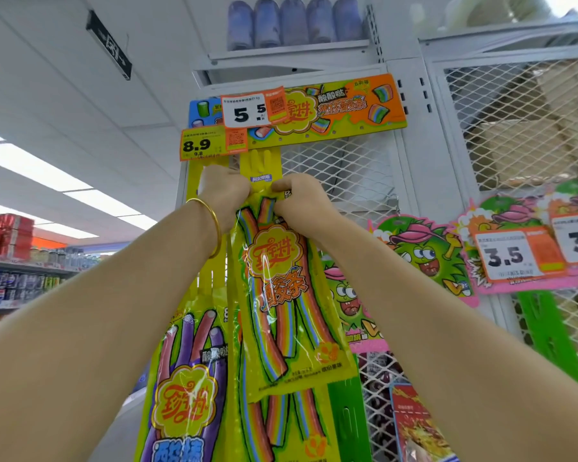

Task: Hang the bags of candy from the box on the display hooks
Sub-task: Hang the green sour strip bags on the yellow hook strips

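Observation:
Both my arms reach up to a yellow hanging strip (260, 165) under an orange header card (334, 105). My left hand (222, 191), with a gold bangle on its wrist, and my right hand (301, 198) pinch the top edge of a yellow bag of rainbow sour strips (291, 295) against the strip. The bag hangs down between my forearms. A second rainbow bag (294, 425) hangs below it. To the left hangs a yellow bag with purple and pink sticks (184, 388). The hook itself is hidden behind my fingers. No box is in view.
Price tags 5.5 (247, 110) and 8.9 (202, 145) sit on the header. A white mesh rack (344, 175) stands behind. Green monster-print cards (424, 255) and a 3.5 tag (508, 256) hang to the right. Drink shelves (17, 275) line the far left.

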`<state>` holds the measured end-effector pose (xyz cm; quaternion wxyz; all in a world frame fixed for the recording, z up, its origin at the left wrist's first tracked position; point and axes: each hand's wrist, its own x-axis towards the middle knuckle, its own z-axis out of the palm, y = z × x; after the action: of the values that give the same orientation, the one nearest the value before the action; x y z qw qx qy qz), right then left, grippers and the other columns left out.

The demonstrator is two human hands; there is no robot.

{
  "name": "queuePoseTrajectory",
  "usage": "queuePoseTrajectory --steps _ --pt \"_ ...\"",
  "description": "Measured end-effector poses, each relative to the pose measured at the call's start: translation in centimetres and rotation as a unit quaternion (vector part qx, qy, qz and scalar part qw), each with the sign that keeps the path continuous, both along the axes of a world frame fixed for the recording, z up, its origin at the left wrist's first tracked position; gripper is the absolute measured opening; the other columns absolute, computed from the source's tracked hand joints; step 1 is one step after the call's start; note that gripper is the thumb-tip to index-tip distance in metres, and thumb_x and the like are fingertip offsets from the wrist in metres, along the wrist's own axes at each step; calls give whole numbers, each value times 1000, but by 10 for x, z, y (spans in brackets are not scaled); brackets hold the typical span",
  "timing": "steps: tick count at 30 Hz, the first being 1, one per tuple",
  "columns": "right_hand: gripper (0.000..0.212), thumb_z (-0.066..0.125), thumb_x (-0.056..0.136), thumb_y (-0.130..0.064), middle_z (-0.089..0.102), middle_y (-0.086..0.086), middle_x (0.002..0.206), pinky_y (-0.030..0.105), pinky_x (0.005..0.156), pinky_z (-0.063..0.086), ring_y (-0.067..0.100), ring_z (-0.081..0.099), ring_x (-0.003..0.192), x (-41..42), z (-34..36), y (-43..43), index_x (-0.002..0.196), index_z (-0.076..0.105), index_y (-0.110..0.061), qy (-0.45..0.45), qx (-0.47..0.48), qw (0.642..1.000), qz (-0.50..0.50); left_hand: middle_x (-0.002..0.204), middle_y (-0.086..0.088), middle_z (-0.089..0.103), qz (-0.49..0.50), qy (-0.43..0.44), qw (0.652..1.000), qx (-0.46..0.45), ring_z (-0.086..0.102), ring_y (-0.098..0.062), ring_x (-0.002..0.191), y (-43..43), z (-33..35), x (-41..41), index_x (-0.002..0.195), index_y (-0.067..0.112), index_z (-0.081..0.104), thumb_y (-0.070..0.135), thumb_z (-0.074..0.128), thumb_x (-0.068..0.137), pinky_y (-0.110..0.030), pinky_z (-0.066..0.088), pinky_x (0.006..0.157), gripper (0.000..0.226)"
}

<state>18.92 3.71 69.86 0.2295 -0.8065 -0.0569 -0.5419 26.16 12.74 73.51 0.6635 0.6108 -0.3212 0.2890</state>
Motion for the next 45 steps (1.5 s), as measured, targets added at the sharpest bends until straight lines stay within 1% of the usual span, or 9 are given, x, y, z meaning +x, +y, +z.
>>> queuePoseTrajectory --steps 3,6,10,14,18,24,31,39,45 --pt "39 54 85 0 55 19 125 41 91 47 31 55 110 -3 -3 2 124 55 1 15 -7 1000 -26 82 -11 48 4 -19 1000 13 45 -19 75 2 -5 1 63 17 49 -12 54 74 -32 37 67 32" --pt "34 55 84 1 61 25 100 42 72 50 36 59 85 -7 -9 5 117 56 10 17 -28 997 -63 80 -10 54 16 -41 998 34 50 -22 73 4 -8 2 64 16 57 -14 54 71 -35 43 66 30" --pt "31 56 86 -5 57 19 117 42 85 48 34 55 105 -7 -18 7 117 57 3 6 -73 990 -118 77 -8 62 54 -66 995 48 60 -26 79 7 -16 -1 60 19 57 -9 63 74 -40 53 79 32" --pt "34 55 89 -9 50 17 125 39 86 46 34 53 109 -4 -26 7 122 54 -3 7 -96 985 -147 90 -12 64 78 -103 990 59 64 -30 92 10 -24 -2 83 12 62 0 68 76 -44 53 85 14" --pt "41 57 88 -6 45 14 128 41 88 45 33 52 109 -5 -37 7 128 48 -8 -26 -64 992 -108 117 -11 57 135 -127 980 76 56 -23 103 14 -35 -5 115 5 54 9 68 81 -29 44 77 37" --pt "38 58 90 -14 43 7 122 35 77 43 22 51 92 -14 -71 9 124 41 -14 -117 14 990 -71 117 -20 50 156 -137 973 101 50 -28 97 19 -65 -9 122 4 42 10 64 83 -31 39 76 46" --pt "30 53 94 -27 61 6 95 40 73 46 29 59 89 -21 -88 13 118 39 -16 -65 56 991 -105 115 -8 57 240 -139 957 86 44 -28 116 24 -90 -15 127 15 40 20 56 89 -41 37 90 41" --pt "21 43 93 -4 56 -1 77 36 59 40 26 57 75 -9 -92 11 105 36 -20 -81 84 987 -111 106 -14 57 188 -89 975 76 52 -25 94 28 -94 -7 127 9 41 3 48 90 -35 41 75 38" --pt "21 43 95 -7 60 3 99 37 63 44 23 56 79 -9 -100 11 110 37 -20 -84 81 988 -101 94 -9 55 160 -73 980 88 55 -21 81 31 -104 -5 127 7 42 4 49 91 -30 42 67 36"
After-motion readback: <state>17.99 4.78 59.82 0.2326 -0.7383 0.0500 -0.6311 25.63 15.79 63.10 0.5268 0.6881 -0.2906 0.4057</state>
